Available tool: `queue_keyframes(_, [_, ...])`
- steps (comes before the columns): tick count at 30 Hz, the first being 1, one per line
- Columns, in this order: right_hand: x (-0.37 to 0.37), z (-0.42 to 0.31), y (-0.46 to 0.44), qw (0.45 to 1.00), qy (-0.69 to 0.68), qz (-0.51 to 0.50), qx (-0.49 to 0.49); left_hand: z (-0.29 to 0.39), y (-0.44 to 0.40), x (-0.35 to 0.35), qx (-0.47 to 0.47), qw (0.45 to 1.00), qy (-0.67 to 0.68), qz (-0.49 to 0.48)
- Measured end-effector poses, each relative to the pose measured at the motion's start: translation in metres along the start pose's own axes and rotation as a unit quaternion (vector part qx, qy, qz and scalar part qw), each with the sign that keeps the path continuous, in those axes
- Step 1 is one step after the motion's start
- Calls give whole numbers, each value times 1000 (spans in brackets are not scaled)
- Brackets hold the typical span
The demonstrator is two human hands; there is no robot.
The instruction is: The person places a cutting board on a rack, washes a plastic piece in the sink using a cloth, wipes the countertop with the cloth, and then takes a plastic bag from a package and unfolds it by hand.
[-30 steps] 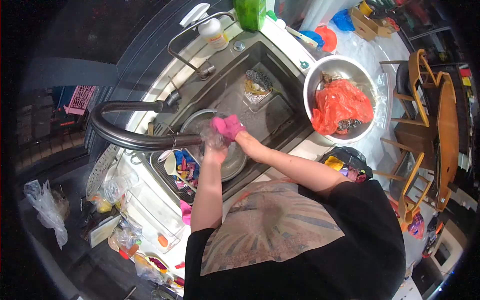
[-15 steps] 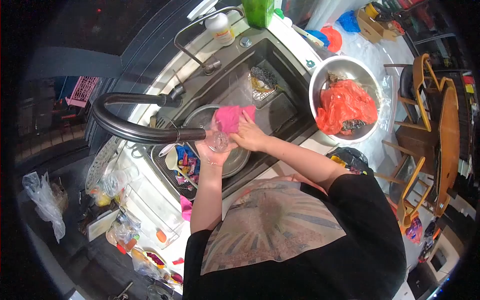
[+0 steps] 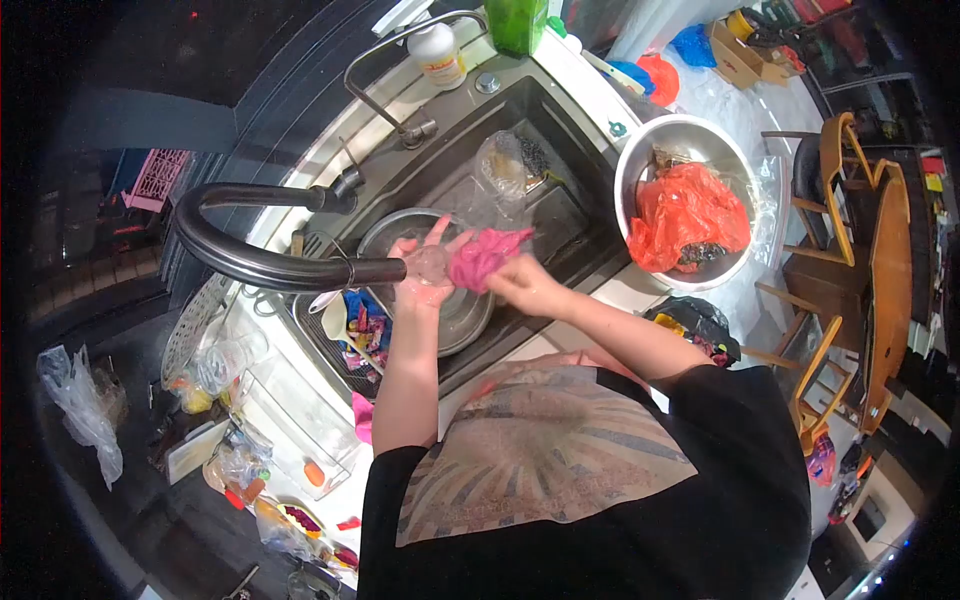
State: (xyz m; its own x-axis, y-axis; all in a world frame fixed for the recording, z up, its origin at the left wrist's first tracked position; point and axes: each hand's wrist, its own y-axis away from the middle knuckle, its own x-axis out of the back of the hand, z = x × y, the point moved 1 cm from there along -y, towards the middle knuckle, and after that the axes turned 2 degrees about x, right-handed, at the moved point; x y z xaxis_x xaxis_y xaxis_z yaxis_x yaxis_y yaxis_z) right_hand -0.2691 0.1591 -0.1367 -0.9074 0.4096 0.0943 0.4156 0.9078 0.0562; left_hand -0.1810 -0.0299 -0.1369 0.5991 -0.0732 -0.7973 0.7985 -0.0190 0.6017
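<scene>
Pink cloth (image 3: 485, 258) over the sink (image 3: 572, 215).
With the right hand (image 3: 528, 286) I am gripping it above the metal bowl (image 3: 468, 328); the left hand (image 3: 425, 285) is spreading wide under the tap (image 3: 290, 272).

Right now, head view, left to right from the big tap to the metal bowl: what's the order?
Big tap → left hand → pink cloth → right hand → metal bowl holding a red bag.

1. We can read no words, brands, numbers or signs.
2. We see a label (image 3: 443, 71) with reddish lettering on a white bottle (image 3: 432, 43) beside the sink (image 3: 560, 228); its print is too small and blurred for us to make out.
3. We can make out no lettering on the printed shirt front (image 3: 545, 460).
</scene>
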Motion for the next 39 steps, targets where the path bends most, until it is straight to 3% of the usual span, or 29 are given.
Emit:
queue_keyframes(1, [5, 8, 3, 981, -89, -52, -165, -1, -1, -2, -1, 1000, 2, 1])
queue_keyframes(3, [8, 0, 2, 953, -290, 92, -2, -4, 0, -15, 11, 999, -39, 10])
queue_keyframes(6, [5, -22, -4, 945, -315, 88, -5, -8, -9, -11, -40, 997, -21, 63])
queue_keyframes(7, [1, -30, -13, 980, -148, 89, 93, -12, -10, -13, -39, 997, -22, 63])
queue_keyframes(8, [-4, -35, -20, 978, 25, 88, 187, -18, -7, -20, -95, 990, -57, 84])
queue_keyframes(9, [-14, -34, -28, 977, 66, 78, 187, -21, -3, -24, -151, 979, -91, 105])
queue_keyframes(12, [-39, -29, -41, 973, 108, 128, 157, -25, 3, -20, -166, 977, -99, 89])
queue_keyframes(14, [-52, -27, -48, 987, -25, 140, 75, -21, 2, -4, -190, 972, -105, 86])
queue_keyframes(16, [-60, -34, -52, 983, -22, 175, 43, -15, -1, 22, -154, 987, -21, -40])
queue_keyframes(18, [-68, -30, -58, 977, -18, 210, 13, -19, 5, 12, -163, 986, -25, -22])
queue_keyframes(19, [-71, -22, -65, 964, -116, 238, -11, -21, 7, 7, -168, 985, -31, -7])
queue_keyframes(20, [-73, -15, -70, 940, -214, 263, -36, -24, 16, -14, -175, 982, -29, 71])
queue_keyframes(21, [-71, -14, -72, 940, -215, 262, -37, -23, 26, -30, -176, 981, -28, 72])
queue_keyframes(23, [-63, -11, -72, 876, -403, 214, -160, -22, 39, -49, -75, 990, -59, 106])
queue_keyframes(24, [-56, -19, -68, 859, -444, 184, -177, -16, 36, -37, -62, 995, -43, 64])
queue_keyframes(27, [-56, -28, -51, 834, -518, 98, -161, -2, 33, -23, -87, 992, -21, 87])
queue_keyframes(28, [-59, -30, -47, 835, -517, 99, -162, -1, 33, -22, -86, 992, -20, 86])
queue_keyframes(29, [-61, -34, -45, 918, -382, 96, -35, -1, 34, -27, -107, 986, -64, 107])
queue_keyframes(30, [-62, -38, -43, 964, -231, 90, 92, -2, 35, -30, -127, 978, -107, 127])
queue_keyframes(31, [-62, -38, -44, 964, -231, 92, 92, -3, 33, -26, -125, 978, -108, 127])
queue_keyframes(33, [-58, -42, -50, 966, -169, 133, 146, -3, 27, -25, -100, 993, -51, 37])
queue_keyframes(37, [-61, -50, -55, 967, -116, 189, 127, -11, 36, -42, -111, 991, -64, 41])
queue_keyframes(39, [-62, -51, -59, 961, -90, 233, 120, -13, 34, -38, -89, 992, -85, -19])
